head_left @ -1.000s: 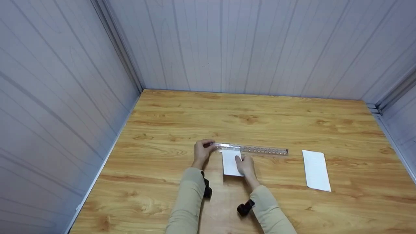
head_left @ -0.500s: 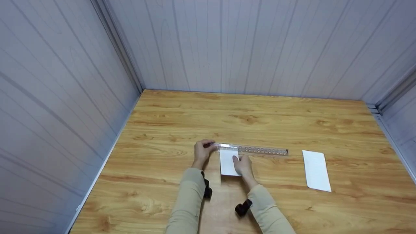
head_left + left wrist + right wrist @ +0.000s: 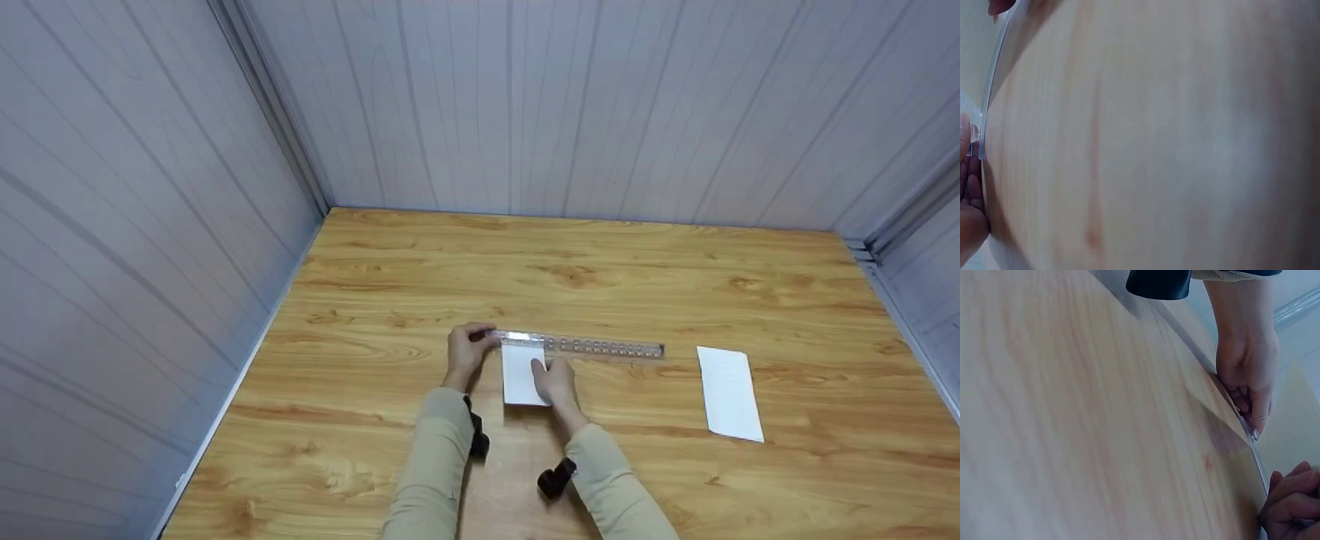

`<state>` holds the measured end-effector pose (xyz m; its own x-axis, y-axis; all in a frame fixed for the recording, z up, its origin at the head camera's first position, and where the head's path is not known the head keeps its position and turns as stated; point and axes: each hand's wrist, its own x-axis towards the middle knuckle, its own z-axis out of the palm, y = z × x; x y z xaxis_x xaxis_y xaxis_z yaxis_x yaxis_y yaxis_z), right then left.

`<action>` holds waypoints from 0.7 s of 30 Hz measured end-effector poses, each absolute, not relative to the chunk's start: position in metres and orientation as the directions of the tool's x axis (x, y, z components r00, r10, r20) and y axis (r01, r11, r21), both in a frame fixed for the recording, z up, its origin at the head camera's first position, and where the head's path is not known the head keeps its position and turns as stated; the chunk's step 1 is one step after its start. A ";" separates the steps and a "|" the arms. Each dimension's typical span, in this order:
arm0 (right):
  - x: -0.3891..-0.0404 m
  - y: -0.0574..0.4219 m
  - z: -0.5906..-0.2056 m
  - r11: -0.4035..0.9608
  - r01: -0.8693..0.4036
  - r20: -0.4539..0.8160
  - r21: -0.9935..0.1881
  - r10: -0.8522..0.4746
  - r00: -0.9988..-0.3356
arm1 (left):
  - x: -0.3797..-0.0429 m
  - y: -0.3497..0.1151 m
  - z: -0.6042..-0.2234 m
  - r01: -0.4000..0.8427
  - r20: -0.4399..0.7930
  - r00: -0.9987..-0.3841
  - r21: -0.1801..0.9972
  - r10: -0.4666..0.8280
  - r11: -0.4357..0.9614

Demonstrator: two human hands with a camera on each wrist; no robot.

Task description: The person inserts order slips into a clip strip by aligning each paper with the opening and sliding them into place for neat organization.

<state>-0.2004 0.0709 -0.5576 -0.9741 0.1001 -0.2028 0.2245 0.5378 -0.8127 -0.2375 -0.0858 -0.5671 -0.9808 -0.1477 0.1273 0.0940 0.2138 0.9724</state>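
Note:
A clear plastic ruler (image 3: 604, 346) lies crosswise on the wooden table. My left hand (image 3: 465, 352) pinches its left end between thumb and fingers; in the left wrist view part of this hand (image 3: 972, 222) shows at the edge beside the ruler (image 3: 995, 73). A small white sheet of paper (image 3: 517, 379) has its far edge at the ruler, and its near edge looks slightly raised above a shadow. The right hand (image 3: 556, 382) holds that sheet by its right side, thumb on top. In the right wrist view its curled fingers (image 3: 1293, 503) are beside the paper (image 3: 1289, 419).
A second white sheet (image 3: 730, 394) lies flat to the right, apart from the ruler. The wood-grain table (image 3: 420, 262) is bounded by pale panel walls (image 3: 480, 105) at the back and sides. Dark wrist cameras (image 3: 556, 478) sit at both sleeves.
The right hand has slid the paper a short way left along the ruler, closer to the left hand. The left hand, the ruler and the other sheet have stayed put.

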 end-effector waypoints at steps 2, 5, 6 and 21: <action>-0.199 0.070 -0.557 0.550 0.205 -0.179 -0.810 0.101 -0.979 | -0.240 -0.086 -0.571 0.085 0.123 -0.980 0.970 -0.156 0.228; -0.199 0.069 -0.556 0.548 0.195 -0.167 -0.813 0.101 -0.981 | -0.241 -0.087 -0.574 0.088 0.124 -0.980 0.972 -0.158 0.219; -0.199 0.069 -0.556 0.548 0.195 -0.168 -0.813 0.099 -0.981 | -0.241 -0.088 -0.575 0.094 0.127 -0.980 0.974 -0.153 0.207; -0.201 0.061 -0.558 0.528 0.198 -0.177 -0.826 0.091 -0.980 | -0.239 -0.085 -0.569 0.064 0.101 -0.982 0.973 -0.158 0.220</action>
